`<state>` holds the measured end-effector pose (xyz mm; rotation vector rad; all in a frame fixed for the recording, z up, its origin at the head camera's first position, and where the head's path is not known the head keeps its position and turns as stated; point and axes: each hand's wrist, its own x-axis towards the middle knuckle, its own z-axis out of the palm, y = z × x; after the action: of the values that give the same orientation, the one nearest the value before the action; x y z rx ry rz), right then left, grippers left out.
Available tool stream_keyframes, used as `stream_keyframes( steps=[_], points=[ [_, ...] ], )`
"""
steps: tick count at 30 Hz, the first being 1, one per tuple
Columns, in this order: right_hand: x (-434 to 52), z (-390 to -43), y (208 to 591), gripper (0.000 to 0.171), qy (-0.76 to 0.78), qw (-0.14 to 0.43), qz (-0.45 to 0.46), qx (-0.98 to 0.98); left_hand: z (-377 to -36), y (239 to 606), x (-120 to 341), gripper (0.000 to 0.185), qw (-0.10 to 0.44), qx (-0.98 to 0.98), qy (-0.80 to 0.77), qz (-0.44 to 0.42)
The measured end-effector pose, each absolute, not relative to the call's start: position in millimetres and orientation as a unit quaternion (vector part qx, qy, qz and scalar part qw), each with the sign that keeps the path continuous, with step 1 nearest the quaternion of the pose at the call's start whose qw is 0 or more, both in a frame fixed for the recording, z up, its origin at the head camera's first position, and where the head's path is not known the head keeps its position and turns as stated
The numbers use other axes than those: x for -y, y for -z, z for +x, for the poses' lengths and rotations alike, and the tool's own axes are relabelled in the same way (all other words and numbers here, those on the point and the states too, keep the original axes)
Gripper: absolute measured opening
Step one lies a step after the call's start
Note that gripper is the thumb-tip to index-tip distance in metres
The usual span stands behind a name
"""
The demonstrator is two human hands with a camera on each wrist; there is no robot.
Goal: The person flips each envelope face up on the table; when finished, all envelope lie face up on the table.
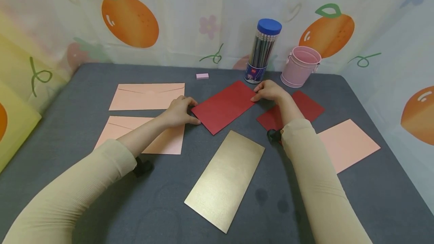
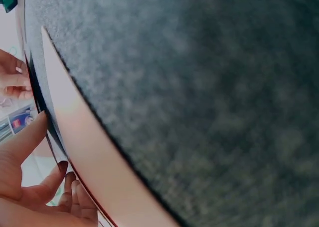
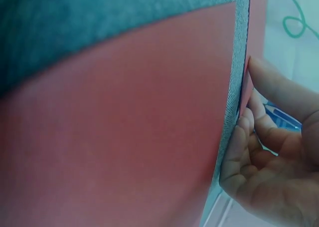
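We pinch the flat dark red paper envelope at opposite corners, left hand near, right hand far; it lies mid-table, long axis running diagonally toward the pencil tube.

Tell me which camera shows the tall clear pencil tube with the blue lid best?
The head view: the tall clear pencil tube with the blue lid stands whole and upright at the back of the grey table, beside the pink metal bucket. The left wrist view catches only a blurred bit of its label; the right wrist view shows a blue sliver behind the right hand.
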<state>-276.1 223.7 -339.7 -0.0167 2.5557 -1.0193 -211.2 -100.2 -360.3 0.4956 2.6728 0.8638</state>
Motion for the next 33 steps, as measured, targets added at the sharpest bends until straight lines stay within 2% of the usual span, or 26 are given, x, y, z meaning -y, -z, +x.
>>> stream_keyframes(
  steps=[6,11,18,21,27,30,33],
  points=[
    [-224,-278,343,0.044,0.363,0.201,0.015,-0.91,-210,357,100,0.053,0.147,-0.921,-0.317,0.17],
    [-227,-278,342,0.04,0.361,0.204,0.038,-0.909,-212,352,100,0.047,0.163,-0.901,-0.375,0.148],
    [-229,-276,339,0.032,0.371,0.19,0.045,-0.908,-217,350,101,0.035,0.245,-0.799,-0.542,0.089],
    [-228,-276,339,0.034,0.374,0.188,0.045,-0.907,-216,349,102,0.026,0.26,-0.765,-0.586,0.065],
    [-228,-276,337,0.048,0.406,0.194,0.049,-0.892,-213,347,104,0.02,0.245,-0.741,-0.624,0.042],
    [-231,-276,336,0.043,0.436,0.202,0.056,-0.875,-212,345,103,0.021,0.223,-0.743,-0.63,0.03],
    [-236,-275,334,0.03,0.484,0.205,0.054,-0.849,-211,342,105,0.019,0.194,-0.746,-0.637,0.024]
  ],
)
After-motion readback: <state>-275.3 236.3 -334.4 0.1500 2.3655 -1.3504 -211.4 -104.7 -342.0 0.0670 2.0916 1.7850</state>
